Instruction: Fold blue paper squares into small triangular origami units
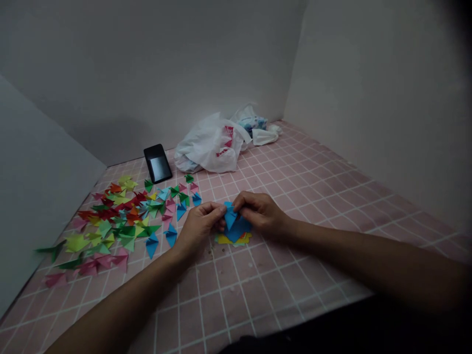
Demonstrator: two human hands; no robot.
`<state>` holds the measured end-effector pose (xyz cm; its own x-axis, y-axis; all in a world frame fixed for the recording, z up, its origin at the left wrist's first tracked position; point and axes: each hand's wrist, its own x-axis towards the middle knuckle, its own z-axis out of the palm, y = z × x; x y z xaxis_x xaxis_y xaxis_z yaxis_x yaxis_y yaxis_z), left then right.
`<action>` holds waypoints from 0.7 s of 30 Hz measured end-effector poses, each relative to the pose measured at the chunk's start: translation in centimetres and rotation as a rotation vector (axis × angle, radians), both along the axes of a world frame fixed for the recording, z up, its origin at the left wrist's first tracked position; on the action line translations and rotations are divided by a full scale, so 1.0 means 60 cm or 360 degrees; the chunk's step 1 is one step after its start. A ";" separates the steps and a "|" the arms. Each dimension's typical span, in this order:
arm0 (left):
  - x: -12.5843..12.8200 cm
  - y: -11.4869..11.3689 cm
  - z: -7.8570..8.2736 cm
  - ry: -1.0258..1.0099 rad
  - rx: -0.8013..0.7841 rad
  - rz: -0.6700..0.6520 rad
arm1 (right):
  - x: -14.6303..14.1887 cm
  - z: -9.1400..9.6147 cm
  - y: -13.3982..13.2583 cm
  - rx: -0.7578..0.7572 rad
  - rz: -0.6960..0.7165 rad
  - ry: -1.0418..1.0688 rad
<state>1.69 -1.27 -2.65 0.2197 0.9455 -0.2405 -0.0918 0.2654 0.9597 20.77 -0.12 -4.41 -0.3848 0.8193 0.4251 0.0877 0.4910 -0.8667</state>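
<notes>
Between my two hands is a small blue folded paper (230, 218), pointed at its lower end. My left hand (202, 221) pinches its left edge with thumb and fingertips. On the other side, my right hand (260, 212) has its thumb and bent forefinger closed on the upper right of the fold. Just beneath lies a stack of paper sheets (239, 230), blue on top with yellow and pale green edges showing below. Several blue folded paper birds (170, 235) rest to the left of my left hand.
A heap of many-coloured folded paper birds (121, 216) spreads over the left of the pink checked tablecloth (228, 295). Behind it a black phone (158, 163) lies tilted near the wall. A white plastic bag (212, 142) and a blue-and-white packet (254, 123) sit at the back.
</notes>
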 end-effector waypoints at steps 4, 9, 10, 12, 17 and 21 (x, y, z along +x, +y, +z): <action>-0.001 0.000 0.002 0.0056 0.0073 0.0060 | -0.005 -0.001 0.000 -0.0315 0.0062 0.0207; 0.001 -0.003 0.012 0.0259 0.0288 0.0192 | -0.009 -0.004 0.004 -0.0656 0.0115 0.0424; 0.002 -0.003 0.013 0.0294 0.0316 0.0208 | -0.009 -0.004 0.005 -0.0679 0.0122 0.0453; 0.001 -0.003 0.013 0.0326 0.0330 0.0225 | -0.009 -0.004 0.007 -0.0723 0.0148 0.0493; -0.002 0.001 0.007 0.0280 0.0285 0.0253 | -0.008 -0.003 0.010 -0.0837 0.0168 0.0499; -0.002 0.001 0.003 0.0238 0.0277 0.0266 | -0.008 -0.006 0.011 -0.0901 0.0175 0.0518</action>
